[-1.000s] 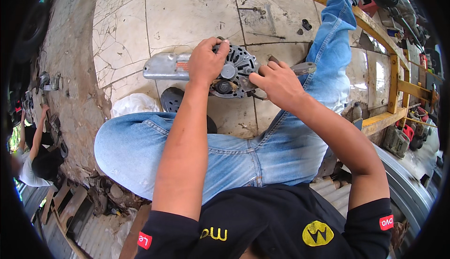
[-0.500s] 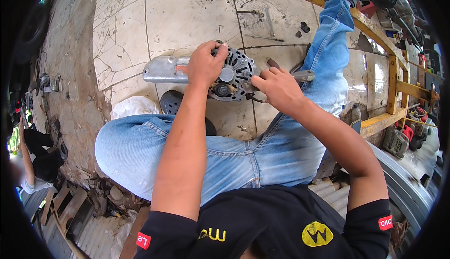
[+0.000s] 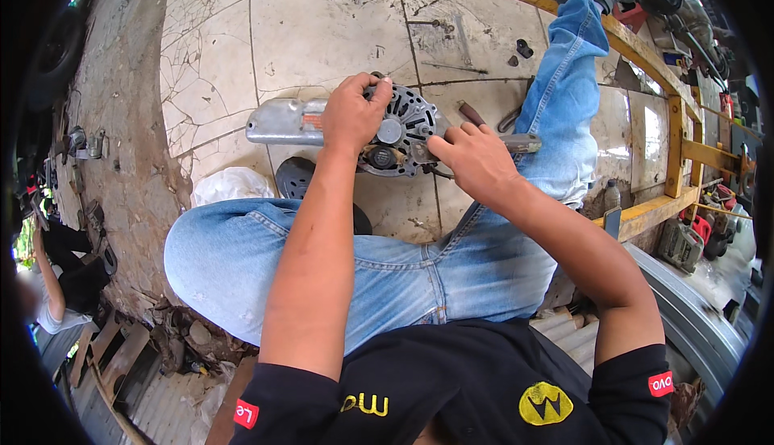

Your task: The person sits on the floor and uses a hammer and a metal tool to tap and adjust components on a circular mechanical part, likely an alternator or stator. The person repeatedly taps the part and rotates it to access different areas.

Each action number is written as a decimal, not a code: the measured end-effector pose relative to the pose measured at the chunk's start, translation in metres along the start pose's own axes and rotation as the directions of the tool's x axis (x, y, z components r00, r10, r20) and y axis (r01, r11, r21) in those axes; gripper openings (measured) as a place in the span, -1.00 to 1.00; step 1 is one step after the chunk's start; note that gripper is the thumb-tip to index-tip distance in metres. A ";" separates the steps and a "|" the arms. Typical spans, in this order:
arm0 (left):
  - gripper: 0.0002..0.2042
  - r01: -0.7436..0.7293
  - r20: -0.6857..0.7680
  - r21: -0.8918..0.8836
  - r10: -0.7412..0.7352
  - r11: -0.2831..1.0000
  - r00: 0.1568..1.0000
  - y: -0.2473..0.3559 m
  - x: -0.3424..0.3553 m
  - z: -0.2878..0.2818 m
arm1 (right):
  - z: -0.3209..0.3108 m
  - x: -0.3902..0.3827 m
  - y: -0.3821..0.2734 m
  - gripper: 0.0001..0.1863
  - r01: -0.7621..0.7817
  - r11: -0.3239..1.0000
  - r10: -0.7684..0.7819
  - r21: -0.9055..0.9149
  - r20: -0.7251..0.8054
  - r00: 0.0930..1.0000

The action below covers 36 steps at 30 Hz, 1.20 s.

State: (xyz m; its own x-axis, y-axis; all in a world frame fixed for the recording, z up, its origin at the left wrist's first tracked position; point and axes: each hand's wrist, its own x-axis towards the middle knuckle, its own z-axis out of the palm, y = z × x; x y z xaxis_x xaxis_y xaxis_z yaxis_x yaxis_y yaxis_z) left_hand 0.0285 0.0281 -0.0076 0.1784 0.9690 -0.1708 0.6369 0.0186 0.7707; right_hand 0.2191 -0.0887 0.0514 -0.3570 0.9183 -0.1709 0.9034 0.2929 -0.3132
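Note:
A round, slotted metal alternator [image 3: 390, 131] lies in front of me between my legs. My left hand [image 3: 355, 112] grips its upper left rim, fingers curled over the edge. At its right side is my right hand [image 3: 476, 155], with the thumb and fingers closed beside a small stud. Whatever those fingertips pinch is hidden. A long silver metal cover [image 3: 284, 121] with a reddish label reaches out to the left of the alternator. Past my right knuckles shows the end of a grey metal bar [image 3: 526, 143]. A brown tool handle [image 3: 471, 113] lies just above that hand.
Bolts and a thin rod [image 3: 455, 67] lie on the cracked tile floor ahead. A yellow metal frame [image 3: 645, 54] runs along the right. By my left knee are a white plastic bag [image 3: 232, 185] and a dark sandal [image 3: 295, 176]. Another person [image 3: 56, 284] is at far left.
My right hand has shifted slightly left and turned a little against the alternator's side, uncovering more of the brown handle. My left hand keeps its place.

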 end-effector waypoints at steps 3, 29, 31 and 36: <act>-0.61 -0.040 -0.020 -0.018 0.040 0.999 0.999 -0.002 0.002 0.001 | 0.001 0.002 -0.002 -0.85 -0.005 0.999 0.004 -0.048 -0.016 1.000; -0.61 -0.032 -0.006 -0.030 0.032 0.999 0.999 -0.001 0.002 0.001 | -0.003 0.006 -0.003 -0.89 0.003 1.000 -0.003 -0.017 -0.029 1.000; -0.61 -0.035 -0.014 -0.024 0.035 0.999 0.999 -0.002 -0.001 0.002 | 0.003 -0.003 0.002 -0.88 0.018 1.000 -0.017 0.016 -0.064 0.998; -0.61 -0.083 -0.042 -0.004 0.083 0.997 0.996 -0.002 0.001 0.004 | -0.003 0.001 0.005 -0.87 0.043 0.999 -0.043 0.002 -0.005 0.999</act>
State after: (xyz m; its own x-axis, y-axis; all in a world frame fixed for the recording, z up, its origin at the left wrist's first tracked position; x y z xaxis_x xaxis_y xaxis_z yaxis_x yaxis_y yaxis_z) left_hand 0.0300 0.0277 -0.0115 0.1986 0.9768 -0.0800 0.6166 -0.0610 0.7849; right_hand 0.2239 -0.0851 0.0522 -0.3946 0.9061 -0.1528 0.8867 0.3319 -0.3218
